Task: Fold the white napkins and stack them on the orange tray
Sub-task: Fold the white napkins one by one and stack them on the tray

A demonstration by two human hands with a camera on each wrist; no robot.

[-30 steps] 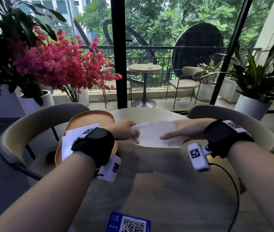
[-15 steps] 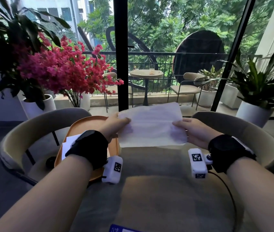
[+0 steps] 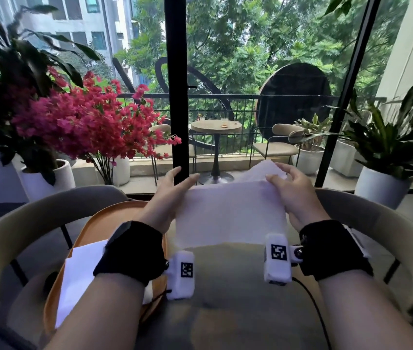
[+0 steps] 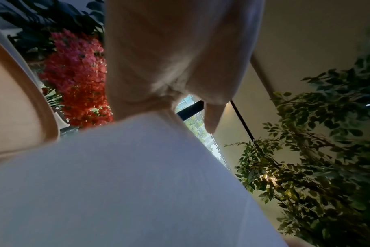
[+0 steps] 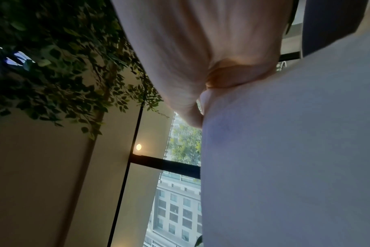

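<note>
Behind the napkin [image 3: 230, 215], both hands' [image 3: 167, 198] [image 3: 293, 195] fingertips are hidden.

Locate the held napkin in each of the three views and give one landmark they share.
Head: napkin at centre, held up between left hand and right hand.
Left wrist: napkin fills the lower half, below the hand.
Right wrist: napkin fills the right side.
Shared landmark: the black window frame.
</note>
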